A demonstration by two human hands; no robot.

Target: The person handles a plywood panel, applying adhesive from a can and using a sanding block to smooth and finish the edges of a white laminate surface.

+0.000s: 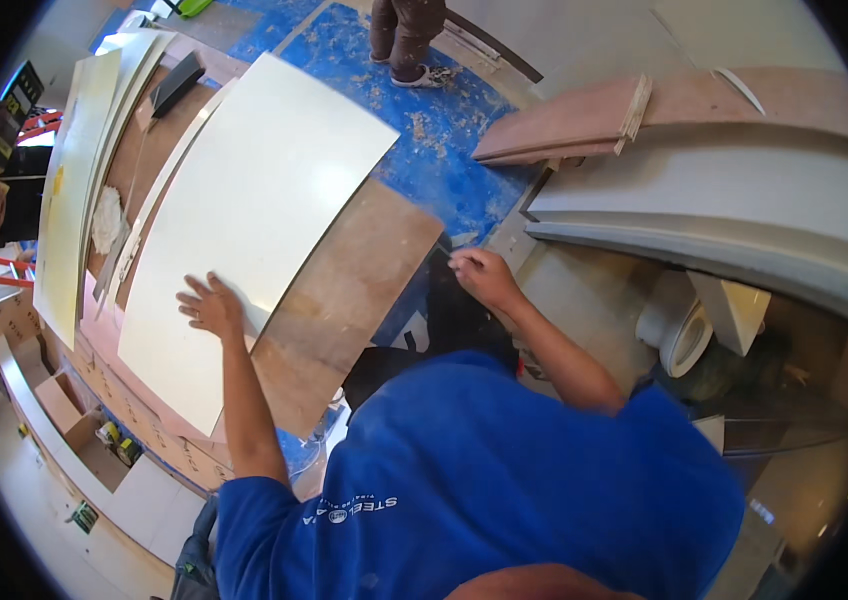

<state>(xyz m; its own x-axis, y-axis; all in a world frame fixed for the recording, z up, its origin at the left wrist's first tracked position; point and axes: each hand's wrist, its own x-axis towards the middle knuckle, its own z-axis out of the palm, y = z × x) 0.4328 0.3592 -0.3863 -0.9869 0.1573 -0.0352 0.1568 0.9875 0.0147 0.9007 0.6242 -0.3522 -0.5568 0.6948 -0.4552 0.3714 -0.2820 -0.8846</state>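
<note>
My left hand [212, 306] lies flat with spread fingers on a large glossy white panel [289, 150]. The panel rests on top of a brown board [354, 270], which sticks out past its right edge. My right hand [484, 277] is off to the right of the board's near corner, in the air with its fingers curled. Whether a small thing sits between those fingers, I cannot make out. Left of the white panel lie narrow white strips [149, 200], a dark oblong block [177, 84] and a crumpled white cloth or paper [107, 219].
Blue sheeting [344, 50] with scattered debris covers the floor ahead, where another person's legs [408, 35] stand. Pinkish boards [569, 125] lie over a grey ledge [684, 190] at right. A toilet [679, 325] stands below it. Cream panels [79, 190] lean far left, near a tape measure [127, 450].
</note>
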